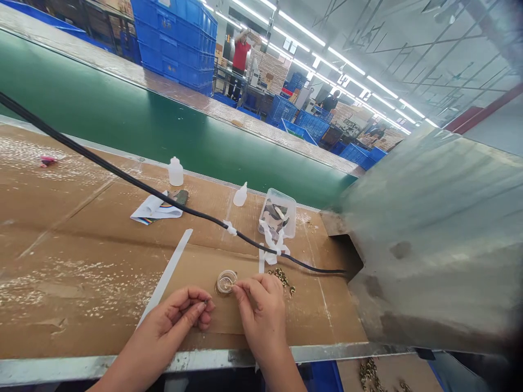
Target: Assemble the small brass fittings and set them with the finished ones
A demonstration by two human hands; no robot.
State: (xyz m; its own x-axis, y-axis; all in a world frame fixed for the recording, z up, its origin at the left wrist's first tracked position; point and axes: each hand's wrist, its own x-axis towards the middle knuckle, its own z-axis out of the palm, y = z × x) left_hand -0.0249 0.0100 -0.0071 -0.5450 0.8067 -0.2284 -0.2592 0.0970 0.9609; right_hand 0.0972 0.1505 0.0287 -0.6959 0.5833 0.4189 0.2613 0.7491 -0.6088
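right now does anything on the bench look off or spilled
Yes: a loose scatter of small brass-coloured parts lies straight on the cardboard beside the right hand, not in a container, and more lie on the lower surface below the bench edge. A black cable also crosses the workspace.

Black cable (163,197) across cardboard (69,283) (farther side)

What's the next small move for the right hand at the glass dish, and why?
Probably bring the right hand from the small glass dish across to the left hand: it is reaching into the dish, and the left fingers pinch a tiny dark item close by.
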